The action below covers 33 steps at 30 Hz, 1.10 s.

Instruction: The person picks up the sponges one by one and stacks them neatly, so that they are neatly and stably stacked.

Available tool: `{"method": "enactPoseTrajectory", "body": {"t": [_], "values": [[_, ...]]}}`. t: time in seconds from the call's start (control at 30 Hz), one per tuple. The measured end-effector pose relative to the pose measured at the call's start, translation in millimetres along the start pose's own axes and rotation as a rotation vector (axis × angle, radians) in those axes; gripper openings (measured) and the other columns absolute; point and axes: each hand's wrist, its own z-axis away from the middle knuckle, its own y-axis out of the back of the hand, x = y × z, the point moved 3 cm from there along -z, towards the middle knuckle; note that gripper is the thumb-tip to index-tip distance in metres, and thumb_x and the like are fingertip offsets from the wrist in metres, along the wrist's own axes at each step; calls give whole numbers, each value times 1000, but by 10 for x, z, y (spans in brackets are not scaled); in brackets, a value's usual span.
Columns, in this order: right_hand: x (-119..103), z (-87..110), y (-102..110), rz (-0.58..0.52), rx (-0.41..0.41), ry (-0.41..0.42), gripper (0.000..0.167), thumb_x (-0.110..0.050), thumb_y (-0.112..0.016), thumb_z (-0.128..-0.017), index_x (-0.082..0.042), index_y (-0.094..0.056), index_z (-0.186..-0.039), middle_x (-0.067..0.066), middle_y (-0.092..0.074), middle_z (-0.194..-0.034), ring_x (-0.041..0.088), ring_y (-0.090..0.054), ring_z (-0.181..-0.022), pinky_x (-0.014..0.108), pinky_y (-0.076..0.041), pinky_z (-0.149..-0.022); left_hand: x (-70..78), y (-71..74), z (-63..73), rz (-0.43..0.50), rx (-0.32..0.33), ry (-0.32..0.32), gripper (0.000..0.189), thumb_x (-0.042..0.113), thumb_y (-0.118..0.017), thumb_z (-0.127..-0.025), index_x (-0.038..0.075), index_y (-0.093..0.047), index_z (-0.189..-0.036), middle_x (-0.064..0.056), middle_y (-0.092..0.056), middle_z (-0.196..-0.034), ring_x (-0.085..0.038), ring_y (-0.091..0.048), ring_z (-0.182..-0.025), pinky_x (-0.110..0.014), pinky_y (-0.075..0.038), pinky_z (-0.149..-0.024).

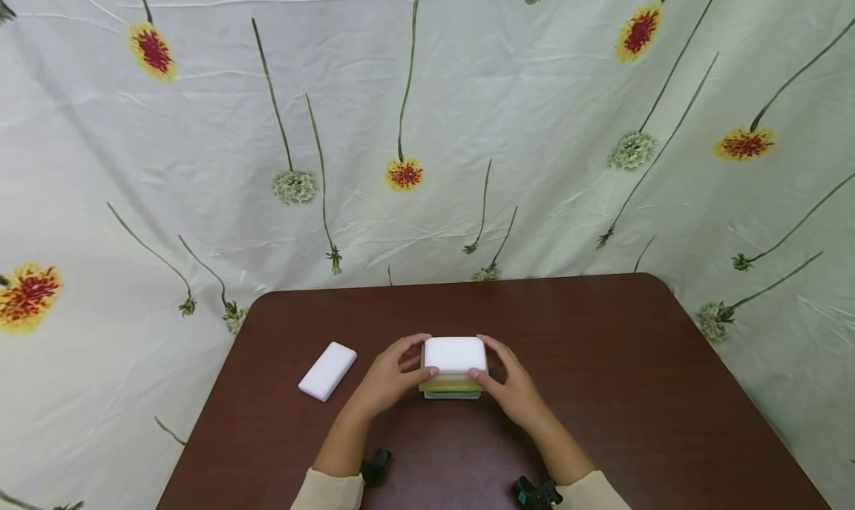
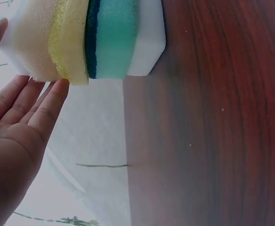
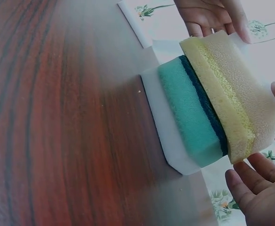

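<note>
Several sponges form an upright stack on the table between both hands. A white block (image 1: 456,352) tops it, over a beige sponge (image 3: 243,77). Below come a yellow sponge (image 2: 74,42), a green sponge (image 2: 114,42) with a dark scouring layer, and a white block (image 2: 149,40) at the bottom. My left hand (image 1: 389,376) holds the upper stack at its left end, thumb at the front corner and fingers behind. At the right end, my right hand (image 1: 513,387) grips it likewise. Fingertips of both hands lie at the beige and yellow layers in the wrist views.
Another white block (image 1: 327,371) lies flat on the dark brown table (image 1: 601,369), left of the left hand. A white cloth (image 1: 454,102) printed with flowers hangs behind the table. Black wrist cameras (image 1: 377,465) sit on both forearms, by the pale sleeves.
</note>
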Motion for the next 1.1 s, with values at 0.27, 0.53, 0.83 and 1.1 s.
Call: {"method": "enactPoseTrajectory", "body": {"t": [0.27, 0.53, 0.83, 1.1], "values": [[93, 4, -25, -59, -6, -32, 59, -21, -76, -91, -23, -52, -145, 10, -53, -147, 33, -55, -129, 34, -55, -92, -30, -7, 13, 29, 21, 0, 54, 25, -81, -87, 23, -61, -137, -9, -53, -149, -37, -57, -133, -44, -53, -102], [105, 19, -42, -95, -29, -97, 57, -26, -75, -92, -30, -51, -144, 10, -52, -147, 36, -59, -126, 25, -55, -83, -84, -32, 6, 59, 35, -10, 55, 23, -81, -86, 21, -61, -137, -9, -54, -149, -35, -54, -137, -45, -50, -107], [93, -15, -30, -129, -41, -46, 63, -19, -74, -93, -16, -47, -150, 16, -52, -146, 39, -59, -125, 25, -55, -84, -75, -35, -4, 86, 25, 9, 66, 29, -81, -87, 21, -54, -147, -10, -45, -157, -37, -52, -138, -43, -51, -104], [38, -40, 8, -76, -25, -17, 64, -21, -77, -91, -18, -49, -148, 11, -52, -148, 31, -50, -135, 38, -49, -105, 19, 38, 58, 113, 103, -21, 66, 31, -81, -86, 29, -53, -146, -3, -51, -153, -31, -52, -139, -45, -47, -110]]}}
